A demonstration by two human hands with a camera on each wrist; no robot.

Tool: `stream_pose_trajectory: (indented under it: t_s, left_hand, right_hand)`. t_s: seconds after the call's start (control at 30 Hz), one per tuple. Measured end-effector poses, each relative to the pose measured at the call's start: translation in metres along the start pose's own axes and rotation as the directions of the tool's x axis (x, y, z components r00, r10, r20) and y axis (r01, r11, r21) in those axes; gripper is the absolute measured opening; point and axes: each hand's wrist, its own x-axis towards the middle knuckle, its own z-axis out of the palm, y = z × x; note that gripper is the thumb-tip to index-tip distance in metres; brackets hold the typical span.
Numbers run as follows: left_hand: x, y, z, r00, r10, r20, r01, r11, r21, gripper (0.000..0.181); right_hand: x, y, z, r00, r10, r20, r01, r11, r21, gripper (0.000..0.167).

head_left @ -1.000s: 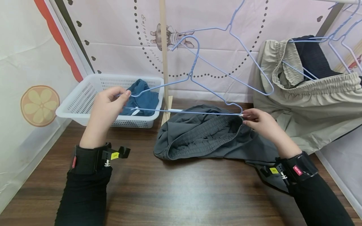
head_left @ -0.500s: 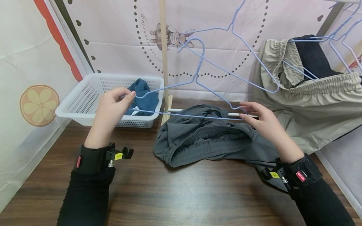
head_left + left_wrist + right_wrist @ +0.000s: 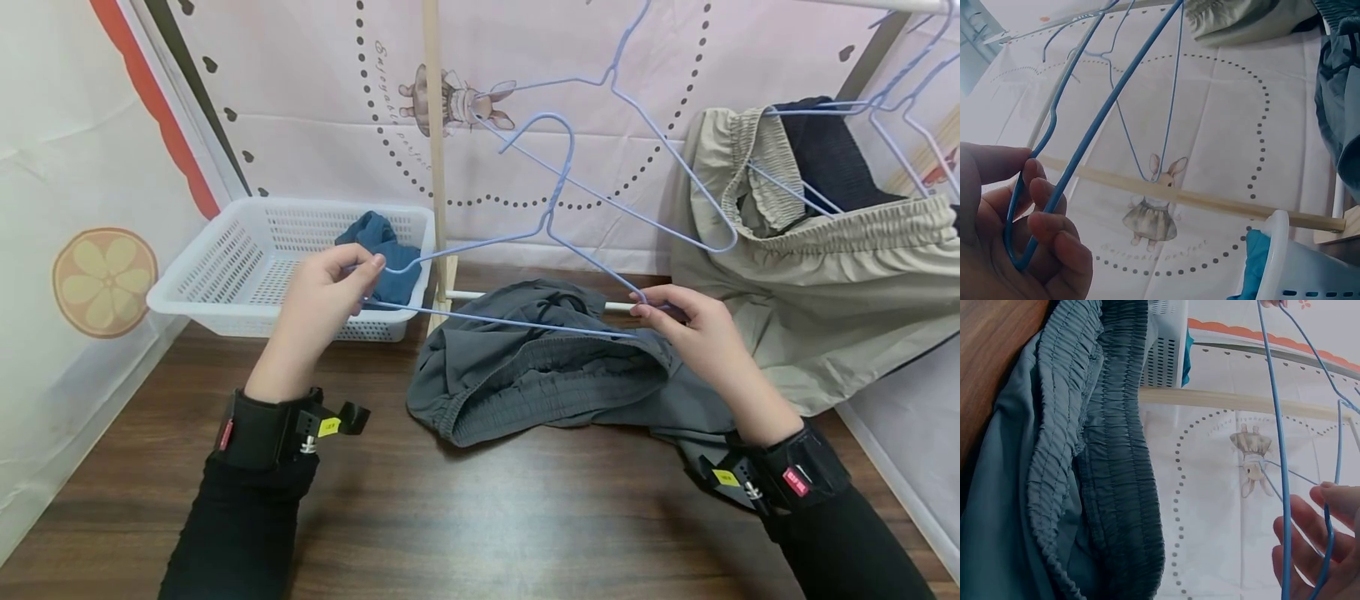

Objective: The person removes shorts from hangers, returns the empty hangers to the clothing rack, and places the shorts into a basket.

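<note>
A blue wire hanger point(image 3: 517, 238) is held up by both hands, one at each end, its hook pointing upward. My left hand point(image 3: 318, 304) pinches the left end between thumb and fingers; in the left wrist view the fingers point(image 3: 1063, 240) curl round the bent wire. At the other end my right hand point(image 3: 693, 329) grips the right corner with thumb and fingertips. Below the hanger, dark grey elastic-waist pants point(image 3: 540, 375) lie on the table, the waistband opening toward me. The right wrist view shows that waistband point(image 3: 1116, 456) close by, apart from the hand.
A white plastic basket point(image 3: 202, 308) with a blue garment point(image 3: 386, 258) stands at the left back. A wooden post point(image 3: 435, 125) rises beside it. Another hanger point(image 3: 660, 133) hangs behind. Beige pants point(image 3: 825, 292) hang at the right on a rack bar point(image 3: 892, 5).
The hanger has shifted right and slightly down, and the left hand has moved right with it. My right hand has taken a firmer grip on its right corner. The pants' waistband has sagged a little.
</note>
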Motion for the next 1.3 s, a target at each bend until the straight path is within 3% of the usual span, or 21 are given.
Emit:
stream_pose_trajectory:
  t_s: [0.3,0.6,0.83,1.03,1.3]
  left_hand:
    - [-0.001,0.004,0.002,1.000,-0.002,0.027,0.004,0.997,-0.072,0.035]
    - [0.000,0.009,0.000,1.000,-0.023,0.014,0.024,0.995,-0.099,0.032]
    - [0.000,0.008,0.000,0.999,-0.048,-0.016,0.046,0.995,-0.084,0.032]
    - [0.001,0.004,0.002,1.000,-0.023,0.008,0.024,0.997,-0.078,0.030]
    - [0.003,0.001,0.006,1.000,-0.012,0.027,0.014,0.996,-0.083,0.030]
  right_hand:
    - [-0.015,-0.003,-0.011,0.993,-0.065,-0.103,0.064,0.998,-0.009,0.013]
    - [-0.025,-0.005,-0.031,0.989,-0.035,-0.147,0.030,0.999,-0.036,0.015]
    - [-0.030,0.001,-0.048,0.972,0.004,-0.234,-0.020,0.998,-0.067,0.015]
    - [-0.033,0.006,-0.065,0.934,0.036,-0.355,-0.050,0.998,-0.031,0.016]
    - [-0.034,0.011,-0.094,0.847,0.075,-0.526,-0.114,0.993,-0.042,0.014]
